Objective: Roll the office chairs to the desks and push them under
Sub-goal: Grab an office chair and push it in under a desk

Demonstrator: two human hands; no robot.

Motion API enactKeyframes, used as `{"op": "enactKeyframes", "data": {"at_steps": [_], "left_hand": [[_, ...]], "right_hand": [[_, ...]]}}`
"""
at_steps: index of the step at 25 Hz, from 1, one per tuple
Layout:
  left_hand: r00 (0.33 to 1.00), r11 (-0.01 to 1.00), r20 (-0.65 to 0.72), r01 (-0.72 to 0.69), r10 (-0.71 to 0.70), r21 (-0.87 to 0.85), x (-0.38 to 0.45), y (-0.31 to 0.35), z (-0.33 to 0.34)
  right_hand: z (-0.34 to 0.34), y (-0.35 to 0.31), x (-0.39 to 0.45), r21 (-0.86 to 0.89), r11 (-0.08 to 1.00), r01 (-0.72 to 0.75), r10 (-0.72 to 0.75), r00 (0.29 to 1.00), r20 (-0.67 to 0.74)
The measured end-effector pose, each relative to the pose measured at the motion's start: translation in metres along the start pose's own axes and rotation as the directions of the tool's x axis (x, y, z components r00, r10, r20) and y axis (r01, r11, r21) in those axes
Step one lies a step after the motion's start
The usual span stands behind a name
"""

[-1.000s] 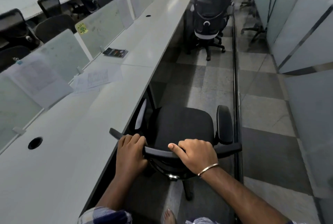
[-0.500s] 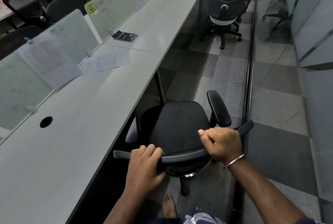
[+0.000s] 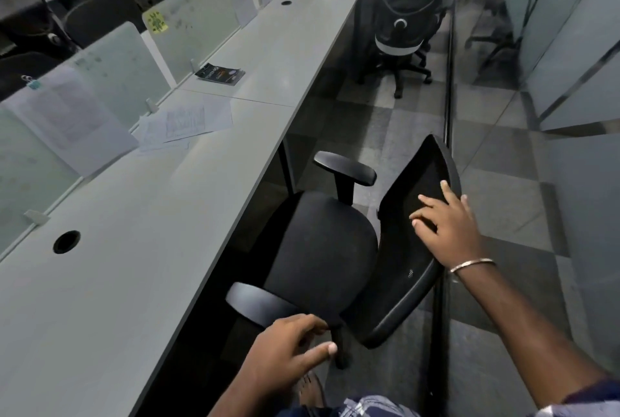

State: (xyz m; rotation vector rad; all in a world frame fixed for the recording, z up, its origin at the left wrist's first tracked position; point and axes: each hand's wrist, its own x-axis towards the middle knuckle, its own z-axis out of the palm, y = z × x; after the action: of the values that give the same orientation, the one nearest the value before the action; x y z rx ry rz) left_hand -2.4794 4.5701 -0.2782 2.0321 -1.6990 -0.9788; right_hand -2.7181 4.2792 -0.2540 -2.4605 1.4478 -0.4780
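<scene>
A black office chair stands side-on against the long white desk, its seat partly under the desk edge and its backrest pointing into the aisle. My right hand lies over the top rim of the backrest with fingers spread across its front. My left hand hovers at the rear end of the near armrest; its fingers are loosely curled and touch the armrest, with the thumb sticking out. The far armrest is free.
A second black chair stands further down the aisle by the desk. Papers and a dark booklet lie on the desk, which has frosted dividers along its far side. Glass partitions line the right. My foot is below the chair.
The chair has swung round so its backrest faces the aisle. Both hands let go of the backrest's top rim; the right now lies spread on it, the left dropped to the near armrest.
</scene>
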Motion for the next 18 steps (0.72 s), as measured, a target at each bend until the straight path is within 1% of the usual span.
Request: {"op": "enactKeyframes", "data": {"at_steps": [2, 4, 6, 7, 9, 11, 13, 14, 15, 17, 18], "left_hand": [[0.995, 0.981, -0.026, 0.086, -0.092, -0.175, -0.003, -0.027, 0.004], [0.979, 0.946, -0.062, 0.168, -0.192, -0.276, -0.004, -0.057, 0.012], [0.941, 0.887, -0.089, 0.273, -0.327, -0.373, -0.001, -0.090, 0.022], [0.908, 0.839, -0.093, 0.335, -0.409, -0.428, 0.001, -0.104, 0.028], [0.810, 0.718, -0.075, 0.468, -0.582, -0.516, 0.006, -0.129, 0.040], [0.678, 0.574, -0.026, 0.600, -0.735, -0.557, 0.012, -0.149, 0.054], [0.558, 0.428, 0.074, 0.708, -0.827, -0.562, 0.018, -0.160, 0.068], [0.527, 0.361, 0.140, 0.729, -0.838, -0.582, 0.022, -0.163, 0.075], [0.520, 0.290, 0.204, 0.713, -0.829, -0.639, 0.027, -0.163, 0.081], [0.524, 0.085, 0.305, 0.594, -0.795, -0.800, 0.037, -0.158, 0.087], [0.520, 0.024, 0.315, 0.545, -0.794, -0.838, 0.042, -0.157, 0.089]], "right_hand": [[0.001, -0.017, -0.015, -0.142, 0.988, 0.053, -0.040, 0.995, 0.092], [0.002, -0.032, -0.033, -0.249, 0.964, 0.098, -0.062, 0.987, 0.147], [0.006, -0.048, -0.050, -0.288, 0.946, 0.148, -0.109, 0.983, 0.145], [0.008, -0.053, -0.058, -0.286, 0.943, 0.169, -0.137, 0.982, 0.126], [0.016, -0.056, -0.070, -0.258, 0.945, 0.201, -0.193, 0.980, 0.057], [0.022, -0.052, -0.078, -0.262, 0.939, 0.224, -0.229, 0.973, 0.013], [0.024, -0.049, -0.081, -0.277, 0.928, 0.248, -0.261, 0.965, -0.011], [0.025, -0.047, -0.081, -0.283, 0.926, 0.248, -0.264, 0.964, -0.018], [0.026, -0.046, -0.080, -0.286, 0.927, 0.245, -0.264, 0.964, -0.030], [0.028, -0.046, -0.080, -0.293, 0.928, 0.232, -0.257, 0.965, -0.049], [0.029, -0.045, -0.080, -0.302, 0.926, 0.224, -0.252, 0.966, -0.055]]}}
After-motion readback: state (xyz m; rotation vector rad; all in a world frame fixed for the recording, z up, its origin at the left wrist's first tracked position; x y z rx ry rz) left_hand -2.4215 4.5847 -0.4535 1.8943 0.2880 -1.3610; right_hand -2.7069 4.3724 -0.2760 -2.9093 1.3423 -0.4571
